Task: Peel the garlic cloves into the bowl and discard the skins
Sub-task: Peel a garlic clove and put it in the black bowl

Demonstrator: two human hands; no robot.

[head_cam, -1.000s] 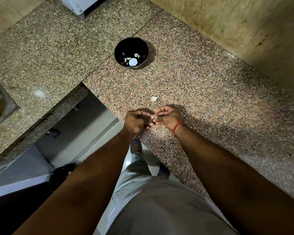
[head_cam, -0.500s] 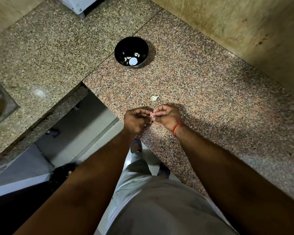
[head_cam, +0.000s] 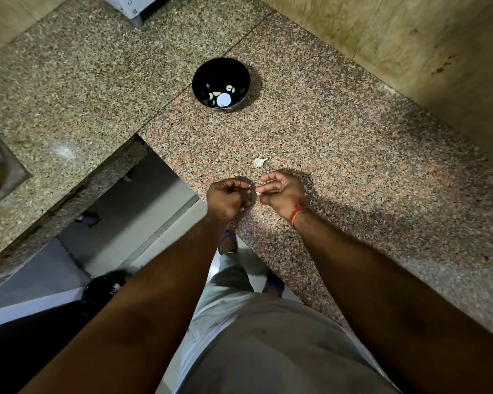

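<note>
The granite table (head_cam: 339,143) carries everything, and both hands work near its front edge. The black bowl (head_cam: 221,83) stands well beyond the fingers, with several pale peeled cloves on its bottom. The left hand (head_cam: 227,197) has its fingers curled into a loose fist; if a piece of skin is between them, I cannot tell. The right hand (head_cam: 282,193), with a red thread on the wrist, pinches a small garlic clove (head_cam: 258,193) between thumb and fingertips. Half a second ago the two hands touched each other at the clove; now they are a little apart, and the clove stays with the right hand. One unpeeled clove (head_cam: 259,162) lies on the table just beyond the fingers, unmoved.
</note>
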